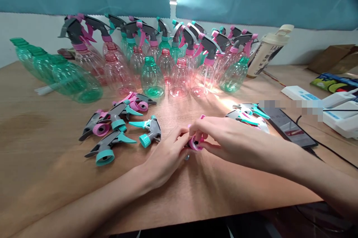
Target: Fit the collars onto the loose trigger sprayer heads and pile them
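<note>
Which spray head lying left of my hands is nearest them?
The turquoise-collared spray head, its turquoise trigger pointing left, just beside your left hand; the others lie farther away.

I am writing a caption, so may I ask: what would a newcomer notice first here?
Probably the crowd of pink and green bottles across the back of the table. Next, front and center, the left hand and right hand meet at a pink-collared spray head. Loose spray heads lie in a cluster to their left.

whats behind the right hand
Teal-trigger spray heads lie on the table beyond the right hand. The hand hides some of their near parts, and much of the pink spray head it holds cannot be seen.
</note>
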A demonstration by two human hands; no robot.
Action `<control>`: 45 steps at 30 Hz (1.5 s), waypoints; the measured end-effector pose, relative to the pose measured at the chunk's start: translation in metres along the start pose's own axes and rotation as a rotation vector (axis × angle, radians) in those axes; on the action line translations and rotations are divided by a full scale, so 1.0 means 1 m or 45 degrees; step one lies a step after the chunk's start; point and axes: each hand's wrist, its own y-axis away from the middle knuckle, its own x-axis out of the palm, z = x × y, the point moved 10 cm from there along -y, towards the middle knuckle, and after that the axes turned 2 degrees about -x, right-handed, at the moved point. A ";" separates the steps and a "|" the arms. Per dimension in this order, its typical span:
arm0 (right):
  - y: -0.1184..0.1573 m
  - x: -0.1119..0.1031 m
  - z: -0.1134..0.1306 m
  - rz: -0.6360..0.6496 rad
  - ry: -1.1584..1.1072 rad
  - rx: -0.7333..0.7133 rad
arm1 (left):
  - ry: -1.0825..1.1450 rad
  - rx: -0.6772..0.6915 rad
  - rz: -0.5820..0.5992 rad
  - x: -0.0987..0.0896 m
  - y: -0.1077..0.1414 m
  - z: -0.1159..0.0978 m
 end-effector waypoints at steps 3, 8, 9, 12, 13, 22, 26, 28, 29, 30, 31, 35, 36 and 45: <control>0.003 0.002 -0.001 -0.146 -0.041 0.027 | 0.012 0.017 -0.012 -0.001 0.000 -0.001; 0.014 -0.007 -0.015 -0.379 -0.409 0.129 | 0.076 0.011 -0.018 0.000 0.002 -0.005; 0.017 -0.008 -0.019 -0.399 -0.522 0.161 | 0.086 0.023 -0.016 0.001 0.002 -0.008; 0.031 -0.014 -0.034 -0.483 -0.788 0.271 | 0.078 0.076 -0.023 0.003 0.005 -0.015; 0.036 -0.016 -0.037 -0.519 -0.835 0.295 | 0.068 0.092 -0.035 0.003 0.006 -0.017; 0.065 -0.031 -0.025 -0.602 -0.580 0.217 | 0.043 0.113 -0.136 -0.009 0.007 -0.021; 0.090 -0.033 -0.033 -0.668 -0.483 0.276 | 0.005 0.161 -0.131 -0.008 0.004 -0.032; 0.105 -0.028 -0.044 -0.684 -0.488 0.354 | -0.026 0.171 -0.127 -0.007 0.001 -0.036; 0.112 -0.025 -0.049 -0.694 -0.498 0.386 | -0.035 0.180 -0.127 -0.006 -0.001 -0.039; 0.119 -0.023 -0.053 -0.707 -0.510 0.413 | -0.037 0.193 -0.132 -0.005 -0.003 -0.042; 0.125 -0.021 -0.057 -0.723 -0.522 0.436 | -0.033 0.203 -0.132 -0.004 -0.006 -0.046; 0.138 -0.012 -0.064 -0.751 -0.582 0.487 | -0.010 0.195 -0.054 0.009 -0.020 -0.059; 0.139 -0.010 -0.064 -0.743 -0.595 0.489 | -0.012 0.182 -0.032 0.014 -0.024 -0.061; 0.157 -0.014 -0.072 -0.835 -0.517 0.506 | 0.163 -0.147 -0.101 0.016 -0.071 -0.041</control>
